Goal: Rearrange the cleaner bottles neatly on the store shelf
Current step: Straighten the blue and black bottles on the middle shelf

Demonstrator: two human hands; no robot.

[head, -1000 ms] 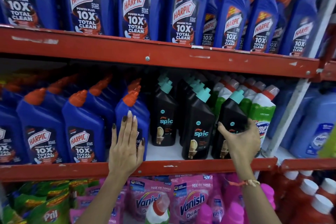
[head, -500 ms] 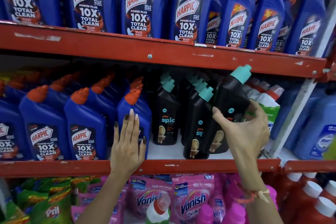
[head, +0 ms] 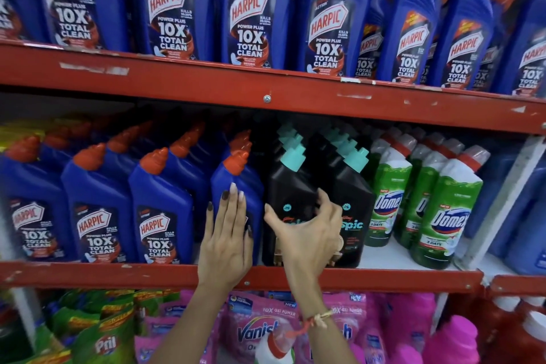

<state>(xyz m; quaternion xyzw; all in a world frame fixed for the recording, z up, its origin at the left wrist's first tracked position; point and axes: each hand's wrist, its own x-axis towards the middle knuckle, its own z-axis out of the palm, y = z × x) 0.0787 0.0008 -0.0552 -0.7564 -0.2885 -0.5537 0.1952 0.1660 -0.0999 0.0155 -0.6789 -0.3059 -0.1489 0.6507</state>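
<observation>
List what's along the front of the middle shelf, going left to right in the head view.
Blue Harpic bottles → left hand flat on the rightmost Harpic → black Spic bottles, right hand on them → green Domex bottles.

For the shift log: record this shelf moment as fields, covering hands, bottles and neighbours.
left hand: left hand flat, fingers straight, against the front blue Harpic bottle
right hand: right hand open, fingers curled in front of the two front black Spic bottles, not clearly gripping either
black bottles: upright, side by side at the middle shelf edge, teal caps
right neighbours: green Domex bottles, upright
upper shelf: more Harpic, upright
below: pink Vanish pouches
</observation>
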